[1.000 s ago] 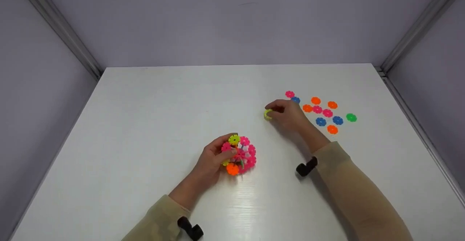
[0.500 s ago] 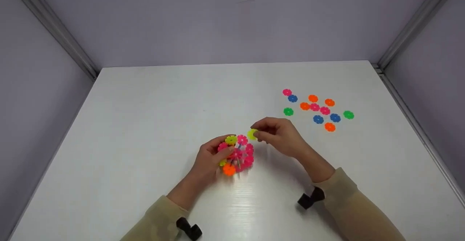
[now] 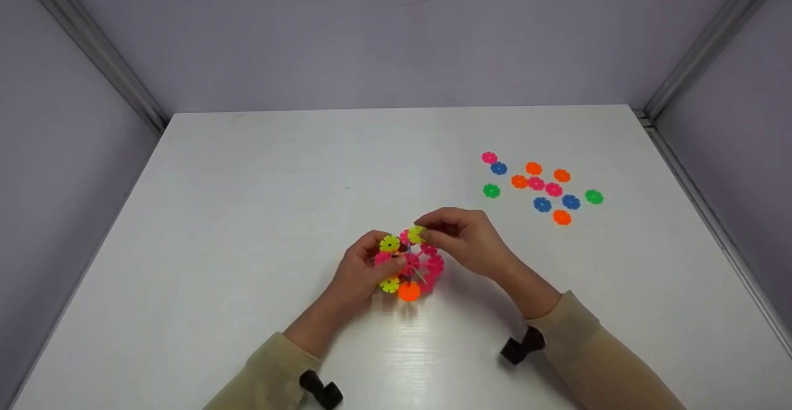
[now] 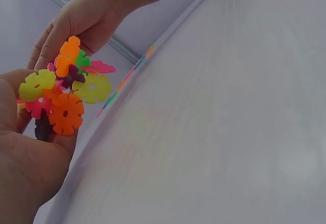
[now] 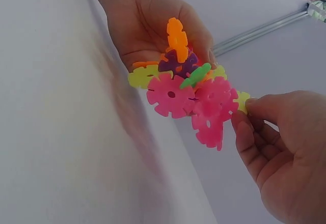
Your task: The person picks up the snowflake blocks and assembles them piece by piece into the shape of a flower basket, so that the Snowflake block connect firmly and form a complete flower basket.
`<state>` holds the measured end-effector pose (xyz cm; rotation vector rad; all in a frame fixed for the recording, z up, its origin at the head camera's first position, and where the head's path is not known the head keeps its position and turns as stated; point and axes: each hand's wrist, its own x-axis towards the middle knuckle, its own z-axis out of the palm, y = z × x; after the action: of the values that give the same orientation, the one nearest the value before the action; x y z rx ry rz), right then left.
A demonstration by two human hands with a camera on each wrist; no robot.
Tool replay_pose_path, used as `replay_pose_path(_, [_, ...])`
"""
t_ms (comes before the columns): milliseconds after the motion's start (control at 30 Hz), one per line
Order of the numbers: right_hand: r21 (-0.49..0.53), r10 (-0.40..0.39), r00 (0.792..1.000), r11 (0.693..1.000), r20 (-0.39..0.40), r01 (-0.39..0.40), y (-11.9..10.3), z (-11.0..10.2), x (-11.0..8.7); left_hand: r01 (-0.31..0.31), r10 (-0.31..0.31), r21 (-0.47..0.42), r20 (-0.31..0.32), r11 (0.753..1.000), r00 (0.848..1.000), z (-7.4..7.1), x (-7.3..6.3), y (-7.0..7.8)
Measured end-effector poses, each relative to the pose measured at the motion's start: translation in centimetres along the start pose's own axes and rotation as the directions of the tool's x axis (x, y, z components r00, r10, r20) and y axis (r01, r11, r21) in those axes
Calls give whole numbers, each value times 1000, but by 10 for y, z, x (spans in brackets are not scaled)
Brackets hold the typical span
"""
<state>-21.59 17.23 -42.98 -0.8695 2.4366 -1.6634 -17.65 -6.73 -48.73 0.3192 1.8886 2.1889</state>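
My left hand (image 3: 365, 268) grips a cluster of interlocked plastic snowflake discs (image 3: 435, 264), its thumb lying across the front. Pink, yellow, orange, purple and green discs make up the cluster, as the right wrist view shows, with a pink disc (image 5: 170, 94) facing that camera. Between thumb and fingers, my right hand (image 3: 470, 243) pinches a yellow disc (image 3: 416, 234) at the cluster's upper edge. In the right wrist view this yellow disc (image 5: 242, 102) meets a pink disc's rim; whether their slots are joined I cannot tell. Both hands are raised above the white table.
Several loose discs lie flat at the table's right rear, among them a green disc (image 3: 492, 190), a blue disc (image 3: 542, 205) and an orange disc (image 3: 562, 217). The white table (image 3: 260, 181) is bounded by pale walls at the back and sides.
My right hand has brought the yellow disc leftward and nearer, from beside the loose discs to the cluster's top. The left hand has stayed in place, turning the cluster slightly.
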Motion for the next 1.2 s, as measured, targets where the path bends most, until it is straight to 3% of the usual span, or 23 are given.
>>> replay_pose_path(267, [-114,-119,992,986,32,121,-1,5,0,30,-29,61,-29,998,999,-1,1,0])
replay_pose_path(533, [-165,-153,988,975,-2,151,-3,10,0,50,-44,105,-60,993,997,0,1,2])
replay_pose_path(667, [-183,-188,982,965,32,190,0,12,0,52,-45,121,-62,991,997,0,1,1])
replay_pose_path(933, [-229,-191,979,952,71,202,1,16,-2,54,-45,136,-66,989,997,0,-1,1])
replay_pose_path(1200, [-211,-184,980,958,72,196,4,19,-1,64,-52,149,-86,987,995,0,-1,2])
